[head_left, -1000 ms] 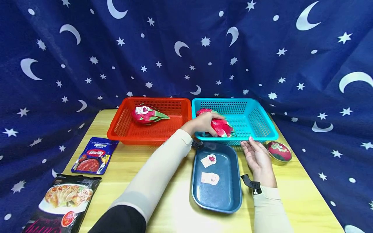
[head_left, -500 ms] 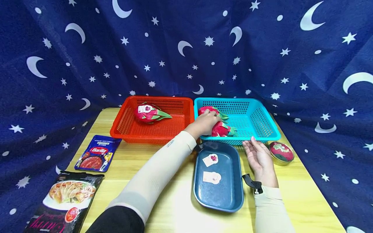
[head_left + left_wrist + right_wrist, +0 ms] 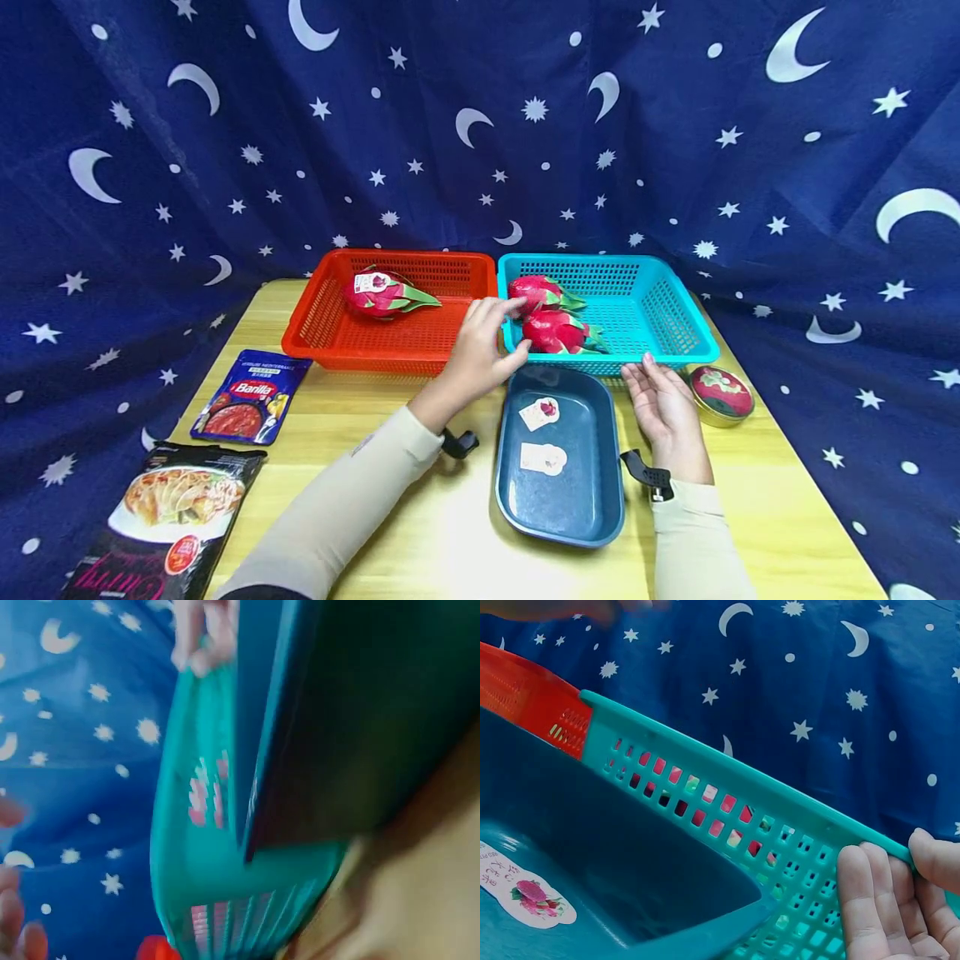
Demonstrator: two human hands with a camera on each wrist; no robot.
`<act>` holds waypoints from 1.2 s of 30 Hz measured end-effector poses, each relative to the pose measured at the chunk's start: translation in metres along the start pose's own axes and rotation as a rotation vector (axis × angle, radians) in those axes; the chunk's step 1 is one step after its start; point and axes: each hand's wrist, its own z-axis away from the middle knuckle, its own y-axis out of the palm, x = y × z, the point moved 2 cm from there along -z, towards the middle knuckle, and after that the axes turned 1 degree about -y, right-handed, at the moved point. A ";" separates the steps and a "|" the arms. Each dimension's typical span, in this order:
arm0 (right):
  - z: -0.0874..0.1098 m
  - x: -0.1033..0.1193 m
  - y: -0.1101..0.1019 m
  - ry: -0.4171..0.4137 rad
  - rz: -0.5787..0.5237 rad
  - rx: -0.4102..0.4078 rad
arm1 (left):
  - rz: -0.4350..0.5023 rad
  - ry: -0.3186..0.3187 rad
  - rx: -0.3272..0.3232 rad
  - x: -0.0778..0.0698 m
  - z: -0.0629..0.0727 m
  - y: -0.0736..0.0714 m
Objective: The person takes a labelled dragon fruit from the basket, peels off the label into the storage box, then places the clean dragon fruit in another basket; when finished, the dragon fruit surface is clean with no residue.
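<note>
My left hand [image 3: 480, 346] hovers over the corner between the two baskets, fingers parted, holding nothing. Just right of its fingertips, two red dragon fruits lie side by side, the rear one [image 3: 534, 292] and the front one [image 3: 555, 332], in the left end of a turquoise basket [image 3: 637, 321]. In the left wrist view, my left fingers [image 3: 11, 919] show at the left edge. My right hand [image 3: 663, 408] holds the basket's near rim; in the right wrist view, the thumb is at the rim and the fingers [image 3: 862, 900] press the outer wall.
A red basket [image 3: 420, 337] holds another dragon fruit [image 3: 371, 300] with a label. In front stands a dark blue tray [image 3: 558, 512] with two stickers [image 3: 543, 458]. A round tin [image 3: 720, 393] sits right; a Barilla pouch [image 3: 251, 396] and black food packet [image 3: 176, 508] lie left.
My left hand has let go of the dragon fruit and drawn back to the left out of the turquoise basket. The two fruits there now lie uncovered. My right hand has stayed at the rim.
</note>
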 end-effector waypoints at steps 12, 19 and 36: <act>-0.002 -0.004 -0.001 0.008 -0.028 0.019 | 1.077 -0.960 -0.673 0.043 0.097 -0.072; -0.001 -0.005 -0.001 0.020 -0.046 0.017 | 1.137 -0.875 -0.823 0.073 0.101 -0.098; 0.007 -0.005 0.002 0.016 -0.005 0.039 | 1.345 -0.702 -0.839 0.093 0.110 -0.106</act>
